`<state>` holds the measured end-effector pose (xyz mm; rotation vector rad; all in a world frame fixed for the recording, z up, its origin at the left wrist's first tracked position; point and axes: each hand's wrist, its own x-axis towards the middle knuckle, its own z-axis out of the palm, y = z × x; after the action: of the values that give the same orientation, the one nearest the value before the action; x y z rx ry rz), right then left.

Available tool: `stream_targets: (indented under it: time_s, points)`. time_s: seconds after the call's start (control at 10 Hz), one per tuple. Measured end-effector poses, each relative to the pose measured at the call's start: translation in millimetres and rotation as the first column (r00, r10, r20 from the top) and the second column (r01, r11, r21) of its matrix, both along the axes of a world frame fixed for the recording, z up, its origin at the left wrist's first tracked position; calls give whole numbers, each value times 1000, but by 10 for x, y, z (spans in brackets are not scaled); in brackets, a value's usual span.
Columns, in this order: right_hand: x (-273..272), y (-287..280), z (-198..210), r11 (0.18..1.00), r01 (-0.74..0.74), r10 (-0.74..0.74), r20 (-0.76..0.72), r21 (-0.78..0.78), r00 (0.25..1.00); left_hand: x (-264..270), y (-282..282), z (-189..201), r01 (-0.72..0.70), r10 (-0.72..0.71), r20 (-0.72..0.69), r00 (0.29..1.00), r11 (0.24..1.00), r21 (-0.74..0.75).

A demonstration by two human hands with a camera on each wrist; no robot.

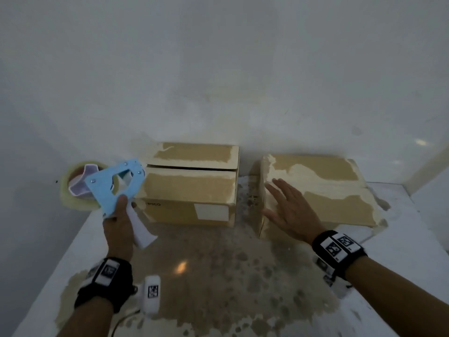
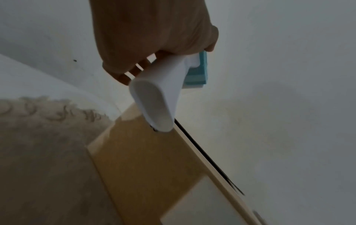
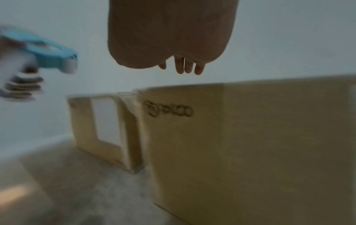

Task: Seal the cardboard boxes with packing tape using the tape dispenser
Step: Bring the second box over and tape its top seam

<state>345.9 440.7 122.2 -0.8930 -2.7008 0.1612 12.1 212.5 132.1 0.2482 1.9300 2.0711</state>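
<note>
- The left hand (image 1: 118,221) has its fingers curled round the white handle (image 2: 159,91) of the blue tape dispenser (image 1: 114,184), with the thumb up on the blue plate. It is a firm hold, and it keeps the tool off the table.
- The right hand (image 1: 289,210) is spread wide, fingers straight and holding nothing. It hovers over the near left corner of the right box (image 1: 315,188); I cannot tell whether the fingertips touch the cardboard.
- The roll of clear tape (image 1: 80,188) sits at the dispenser's far left end, just left of the left box (image 1: 192,183).
- The left box shows a dark gap between its top flaps, so it reads as the one needing tape now. The right box's flaps lie flat.
- To do this well, I would press the free palm flat on the flaps to close that gap first.
- Then start the tape a little way down one side of the box, pull along the seam in one steady line, and tilt the blade down to cut.
- Both boxes stand on the worn table (image 1: 218,276), near the far wall and apart from each other.
</note>
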Motion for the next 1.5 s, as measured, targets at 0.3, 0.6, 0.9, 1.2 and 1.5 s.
stream_targets:
  time_s: [0.3,0.6,0.9,1.2,1.5]
  points:
    - [-1614,-568,-143,492,242,-571,-100,-836,815,-773,194,-25,209,-192,107,975,961,-180]
    - [-1186,-1215,-241,569,326,-630,-146,-755,763,-695,-439,-253,411,-405,176,897,911,-1]
    - [-521,-2208,-159,568,300,-618,-156,-766,771,-166,-1519,-252,466,-409,284,867,868,-173]
    - [-103,-2783,-274,580,310,-592,-128,-754,796,104,-2134,-319,475,-421,250,872,851,-225]
    - [76,-3083,-314,566,314,-588,-106,-763,802,154,-2280,-183,384,-371,136,919,919,-91]
